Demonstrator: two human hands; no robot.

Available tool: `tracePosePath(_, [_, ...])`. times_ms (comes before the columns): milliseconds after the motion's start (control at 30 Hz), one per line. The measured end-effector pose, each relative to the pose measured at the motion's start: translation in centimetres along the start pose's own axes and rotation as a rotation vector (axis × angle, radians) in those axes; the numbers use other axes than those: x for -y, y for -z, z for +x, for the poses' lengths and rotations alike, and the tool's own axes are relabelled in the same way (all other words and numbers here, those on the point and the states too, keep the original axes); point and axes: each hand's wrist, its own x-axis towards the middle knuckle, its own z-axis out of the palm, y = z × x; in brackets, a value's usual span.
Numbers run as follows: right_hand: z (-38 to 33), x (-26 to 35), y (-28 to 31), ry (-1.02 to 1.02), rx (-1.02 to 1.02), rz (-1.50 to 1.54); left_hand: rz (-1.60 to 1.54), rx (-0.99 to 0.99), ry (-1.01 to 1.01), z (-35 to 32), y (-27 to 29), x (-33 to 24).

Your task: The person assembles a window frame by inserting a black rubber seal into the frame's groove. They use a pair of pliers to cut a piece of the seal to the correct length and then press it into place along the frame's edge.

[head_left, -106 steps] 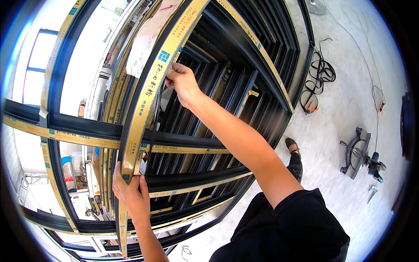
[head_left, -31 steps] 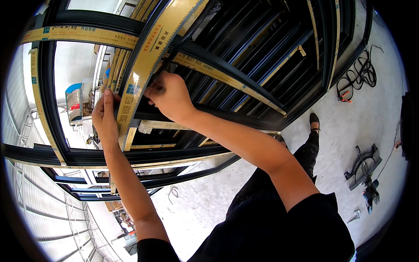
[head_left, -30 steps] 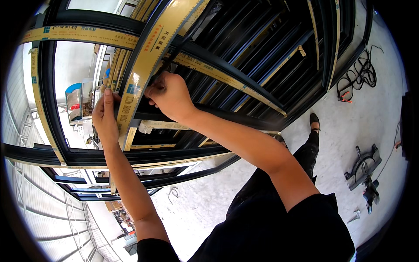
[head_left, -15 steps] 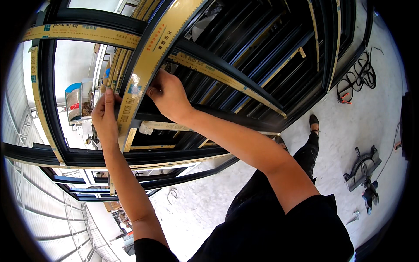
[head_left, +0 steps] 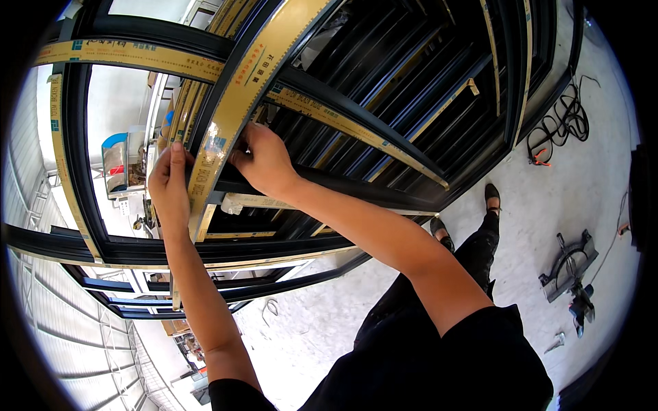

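A slanting dark metal frame bar (head_left: 241, 89), faced with gold printed protective film, stands between my hands. My left hand (head_left: 170, 183) is at the bar's left edge, thumb up and fingers bent in behind it. Its fingers are closed, and whatever they pinch is hidden. On the bar's other side, my right hand (head_left: 266, 163) is curled with thumb and fingers drawn together against the bar's right side. Its fingertips are partly covered by the bar, so I cannot make out what they grip. A dark crossbar with gold film (head_left: 343, 120) runs off to the right above my right hand.
More dark framed panels (head_left: 391, 75) stand stacked behind the bar. On the pale floor at right lie a coiled black cable (head_left: 563, 123), an orange-handled clamp (head_left: 540, 159) and a dark power tool (head_left: 581, 305). A blue-rimmed container (head_left: 115, 161) shows through the frame at left.
My right hand has slid slightly down along the bar, toward me. My left hand has shifted a little to the right and stays by the bar's left edge. The view has moved slightly.
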Motion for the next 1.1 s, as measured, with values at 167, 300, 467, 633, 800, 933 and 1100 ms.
tracePosePath(167, [-0.2,0.3,0.1,-0.033,0.052,0.062,0.021,0.006,-0.004,-0.1,0.1,0.0])
tracePosePath(300, [-0.2,0.7,0.3,-0.051,0.078,-0.005,-0.025,-0.009,-0.007,0.0,-0.2,0.2])
tracePosePath(467, [0.7,-0.3,0.1,-0.078,0.032,0.386,0.040,-0.020,0.014,-0.2,0.2,0.1])
tracePosePath(633, [1.6,0.1,0.3,-0.146,-0.049,0.542,0.024,-0.011,-0.007,0.1,-0.2,0.1])
tracePosePath(800, [1.8,0.2,1.5,-0.130,0.043,0.651,0.049,-0.008,0.025,-0.1,0.3,0.2])
tracePosePath(933, [2.6,0.7,2.9,-0.184,-0.014,0.692,0.028,-0.002,0.001,0.0,0.2,0.5])
tracePosePath(1100, [2.9,0.7,3.2,-0.134,0.009,0.622,0.011,-0.020,0.026,0.0,0.0,0.1])
